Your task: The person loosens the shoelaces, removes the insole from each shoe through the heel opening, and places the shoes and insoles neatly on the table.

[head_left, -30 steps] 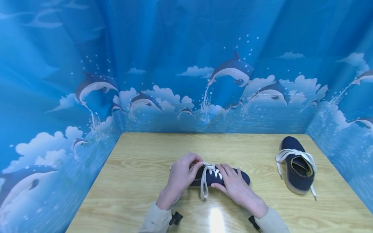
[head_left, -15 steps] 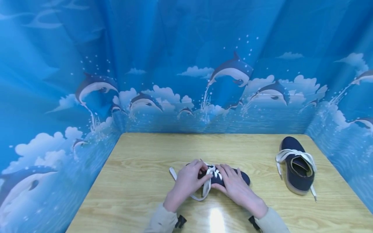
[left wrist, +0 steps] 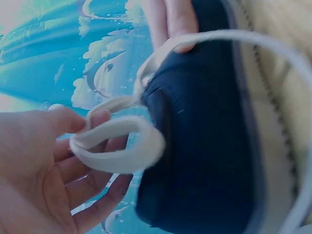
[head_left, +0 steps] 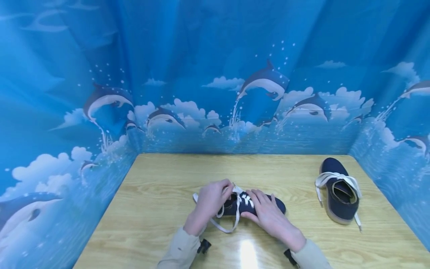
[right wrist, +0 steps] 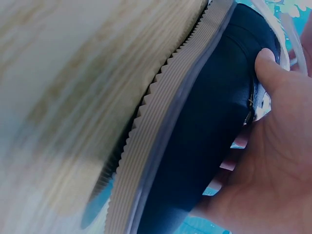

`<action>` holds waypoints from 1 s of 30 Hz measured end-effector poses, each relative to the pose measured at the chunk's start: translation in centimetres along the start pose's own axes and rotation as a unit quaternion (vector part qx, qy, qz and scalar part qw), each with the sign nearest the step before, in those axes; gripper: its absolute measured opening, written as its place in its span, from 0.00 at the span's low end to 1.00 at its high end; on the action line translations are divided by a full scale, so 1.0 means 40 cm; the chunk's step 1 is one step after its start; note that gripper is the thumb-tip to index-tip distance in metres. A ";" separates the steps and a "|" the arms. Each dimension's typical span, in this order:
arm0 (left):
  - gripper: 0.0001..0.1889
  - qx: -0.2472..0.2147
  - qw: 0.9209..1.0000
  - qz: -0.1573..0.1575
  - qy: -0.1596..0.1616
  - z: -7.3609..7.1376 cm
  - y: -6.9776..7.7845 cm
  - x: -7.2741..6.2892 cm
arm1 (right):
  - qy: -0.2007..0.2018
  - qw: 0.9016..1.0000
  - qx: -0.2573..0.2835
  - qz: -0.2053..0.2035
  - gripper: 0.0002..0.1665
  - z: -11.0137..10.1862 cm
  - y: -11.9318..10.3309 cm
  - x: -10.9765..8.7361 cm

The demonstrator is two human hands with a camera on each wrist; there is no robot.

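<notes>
A dark blue canvas shoe [head_left: 280, 205] with white lacing lies sideways on the table, toe to the right. My left hand [head_left: 209, 201] is over its opening, pinching a white shoelace [left wrist: 114, 105] between thumb and fingertips; a curled loop of lace hangs by the fingers in the left wrist view. Another length of the lace drops from the knot down the near side onto the wood and runs leftward under the wrist. My right hand [head_left: 268, 216] grips the front of the shoe, thumb on the near side [right wrist: 204, 107], fingers over the top beside the lacing.
A second dark blue shoe [head_left: 340, 211] stands at the right of the wooden table [head_left: 168, 175], its white lace [head_left: 330, 177] draped across it. A blue dolphin-print curtain [head_left: 188, 93] encloses the back and sides.
My left hand moved right to the knot, then back left, drawing lace with it. The loop hanging on the near side has become a longer loose strand. The right hand stays on the shoe.
</notes>
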State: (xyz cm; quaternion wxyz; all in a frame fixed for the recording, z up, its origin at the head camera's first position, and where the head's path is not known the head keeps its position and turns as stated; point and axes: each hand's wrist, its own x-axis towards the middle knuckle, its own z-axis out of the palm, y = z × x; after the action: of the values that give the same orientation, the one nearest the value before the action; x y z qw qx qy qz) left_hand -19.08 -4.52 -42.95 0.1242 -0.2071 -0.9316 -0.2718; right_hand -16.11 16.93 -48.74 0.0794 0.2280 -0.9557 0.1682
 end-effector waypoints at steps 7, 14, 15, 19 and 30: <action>0.11 0.045 0.997 0.044 -0.044 -0.011 0.001 0.034 | -0.012 1.000 -0.001 -0.001 0.45 0.000 -0.002 0.001; 0.12 0.047 0.992 0.071 -0.092 0.014 -0.003 0.036 | -0.010 1.000 -0.011 0.000 0.45 -0.004 -0.002 0.000; 0.11 0.042 0.993 0.066 -0.084 0.016 -0.004 0.038 | -0.010 1.000 -0.010 0.000 0.45 -0.004 -0.002 0.000; 0.12 0.027 0.999 0.019 -0.003 0.015 -0.012 0.051 | -0.008 1.000 -0.006 0.000 0.45 -0.003 -0.002 0.001; 0.13 0.010 0.998 0.002 0.062 0.020 -0.020 0.043 | -0.009 1.000 -0.005 0.003 0.45 -0.004 -0.003 0.000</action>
State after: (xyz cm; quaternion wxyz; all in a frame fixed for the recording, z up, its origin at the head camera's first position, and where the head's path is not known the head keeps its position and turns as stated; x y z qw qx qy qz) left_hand -21.06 -4.16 -43.38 0.1841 -0.1908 -0.9244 -0.2741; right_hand -16.03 16.89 -48.58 0.0715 0.2262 -0.9579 0.1619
